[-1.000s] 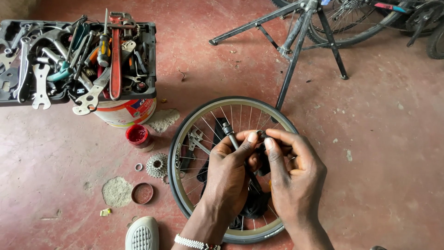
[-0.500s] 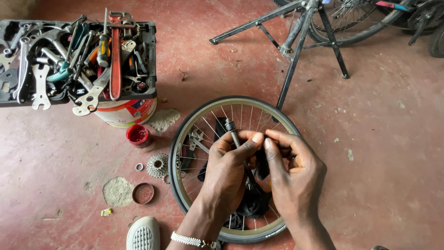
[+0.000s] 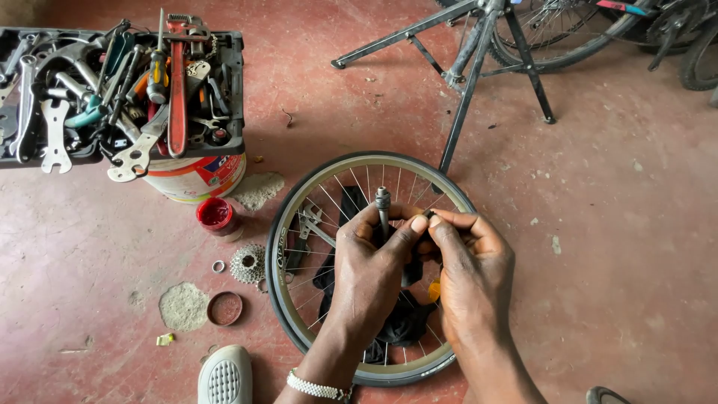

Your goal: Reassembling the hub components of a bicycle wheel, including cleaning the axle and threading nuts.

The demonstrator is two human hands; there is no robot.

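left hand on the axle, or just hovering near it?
Touching. The head view shows the left hand with its fingers wrapped around the metal axle above the wheel; only the axle's top end pokes out above them, no gap visible.

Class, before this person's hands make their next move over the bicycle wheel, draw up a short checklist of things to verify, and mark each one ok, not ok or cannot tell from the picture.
1. Left hand has a firm hold on the threaded axle, which stands upright above the fingers: ok.
2. Right hand pinches a small part beside the axle; what the part is: cannot tell.
3. Wheel rim lies flat on the red floor under both hands: ok.
4. Cassette cog and small ring lie loose on the floor left of the rim, within sight: ok.
5. Red tub stands open near the rim; its lid lies apart: ok.
6. Tool crate overhangs the bucket beneath it; steady or not: cannot tell.
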